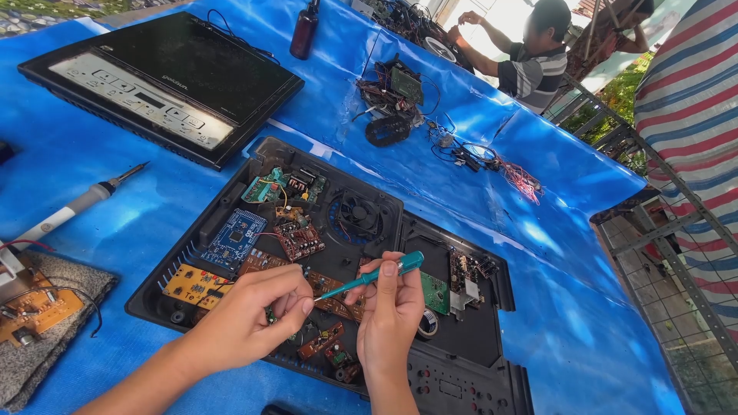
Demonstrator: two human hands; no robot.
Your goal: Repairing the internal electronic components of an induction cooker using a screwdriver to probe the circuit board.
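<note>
An opened black appliance base lies in front of me with several circuit boards and a round fan inside. My right hand grips a teal-handled screwdriver, its tip pointing left toward my left hand. My left hand pinches a small green component just above the brown board near the front of the base. A blue board and a yellow board sit to the left of my hands.
A black cooktop top panel lies at the back left. A soldering iron and an orange board on grey cloth are at the left. Loose electronics and wires lie farther back. Another person works at the far end.
</note>
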